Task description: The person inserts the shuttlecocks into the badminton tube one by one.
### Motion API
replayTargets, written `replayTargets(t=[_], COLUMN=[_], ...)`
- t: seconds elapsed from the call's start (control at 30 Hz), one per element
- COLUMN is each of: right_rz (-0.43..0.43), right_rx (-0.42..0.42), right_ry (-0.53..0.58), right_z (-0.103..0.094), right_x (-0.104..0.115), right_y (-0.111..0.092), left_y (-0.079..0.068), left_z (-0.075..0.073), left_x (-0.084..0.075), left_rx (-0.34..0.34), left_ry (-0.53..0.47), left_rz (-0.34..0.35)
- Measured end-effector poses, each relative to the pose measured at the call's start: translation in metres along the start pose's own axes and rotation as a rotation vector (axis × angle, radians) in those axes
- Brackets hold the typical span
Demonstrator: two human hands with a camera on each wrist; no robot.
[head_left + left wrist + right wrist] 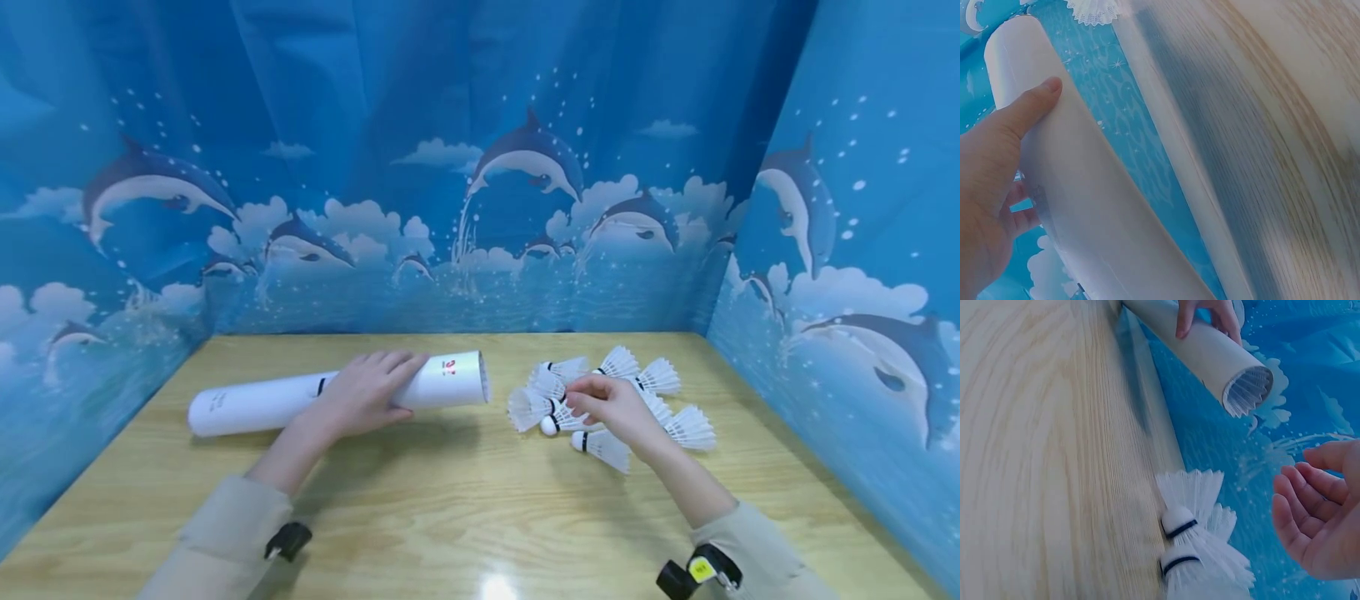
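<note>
A long white shuttlecock tube (262,404) lies slantwise on the left of the table, its mouth end raised and facing right. My left hand (367,392) grips it near that end, thumb along the near side in the left wrist view. White feathers (1249,392) of a shuttlecock show inside the mouth in the right wrist view. Over a loose cluster of white shuttlecocks (528,409) hovers my right hand (615,408). Its fingers are loosely bent with nothing between them in the right wrist view. One shuttlecock (603,450) lies nearest me; the hand hides part of the cluster.
The wooden table (450,517) meets a blue curtain (420,100) printed with dolphins at the back and sides. A bare strip of wood separates the tube's mouth from the shuttlecocks. Both sleeves carry small black wrist devices.
</note>
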State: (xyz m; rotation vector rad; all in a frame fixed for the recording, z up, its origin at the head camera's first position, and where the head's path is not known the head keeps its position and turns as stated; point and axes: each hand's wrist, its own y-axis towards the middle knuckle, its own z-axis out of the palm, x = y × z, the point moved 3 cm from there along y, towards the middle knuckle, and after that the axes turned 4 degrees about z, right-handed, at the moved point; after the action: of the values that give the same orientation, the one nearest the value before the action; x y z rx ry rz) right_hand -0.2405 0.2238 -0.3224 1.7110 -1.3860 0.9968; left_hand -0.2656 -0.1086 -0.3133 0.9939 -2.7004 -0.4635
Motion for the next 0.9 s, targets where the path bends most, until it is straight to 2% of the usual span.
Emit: replayTargets(t=[0.33, 0.53, 0.67, 0.9], right_rz=[0.088, 0.116, 0.108, 0.149], right_rx=[-0.07, -0.11, -0.104, -0.09], right_ry=[-0.139, -0.166, -0.199, -0.28], right_z=[-0.033, -0.046, -0.052, -0.051], right_x=[-0.025, -0.037, -0.045, -0.055], right_y=[-0.019, -0.03, -0.034, -0.037], left_y=[-0.002, -0.003, -0.002, -0.003], left_z=[0.004, 0.005, 0.005, 0.005], left_x=[0.002, 0.003, 0.004, 0.004], left_rx=[-0.009, -0.006, -0.005, 0.006], left_ry=[-0.004, 0.0, 0.005, 0.001], left_rz=[0.002, 0.002, -0.003, -0.005])
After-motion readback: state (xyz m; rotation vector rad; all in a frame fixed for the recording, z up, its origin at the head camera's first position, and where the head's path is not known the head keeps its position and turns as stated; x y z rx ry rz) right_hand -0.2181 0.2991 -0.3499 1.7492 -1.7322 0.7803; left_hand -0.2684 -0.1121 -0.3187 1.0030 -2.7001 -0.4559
